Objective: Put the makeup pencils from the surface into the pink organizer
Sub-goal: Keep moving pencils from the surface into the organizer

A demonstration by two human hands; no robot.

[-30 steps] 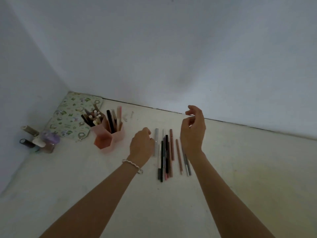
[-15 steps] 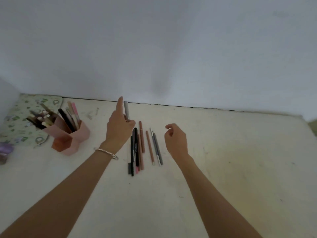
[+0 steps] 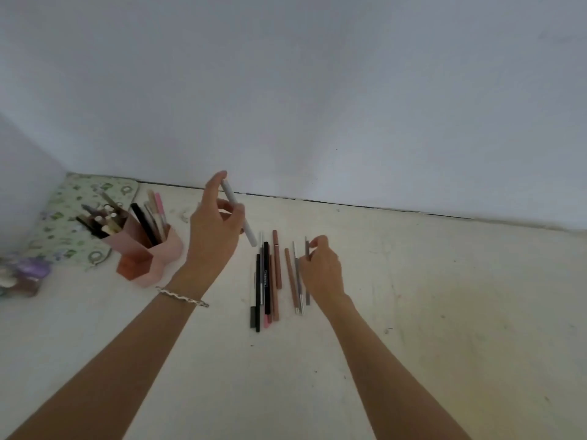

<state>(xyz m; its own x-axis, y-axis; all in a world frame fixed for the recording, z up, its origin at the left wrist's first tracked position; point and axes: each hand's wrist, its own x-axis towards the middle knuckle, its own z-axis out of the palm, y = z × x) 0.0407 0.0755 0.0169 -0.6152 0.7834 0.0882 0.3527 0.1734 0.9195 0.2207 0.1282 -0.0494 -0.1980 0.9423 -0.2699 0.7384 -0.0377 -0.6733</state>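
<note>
My left hand [image 3: 213, 236] is gripping a white pencil [image 3: 239, 213], tilted near-right to far-left, with the pink organizer [image 3: 149, 255] just left. My right hand's fingers [image 3: 313, 246] are pinching a grey pencil [image 3: 307, 274] on the bench [image 3: 444, 312].

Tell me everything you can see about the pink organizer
The pink organizer looks like matte plastic, built of joined angular cups: paler pink ones behind, a darker, shorter one in front. It stands upright on the pale surface, left of the left hand, untouched, already holding pencils that lean out leftward and up.
</note>
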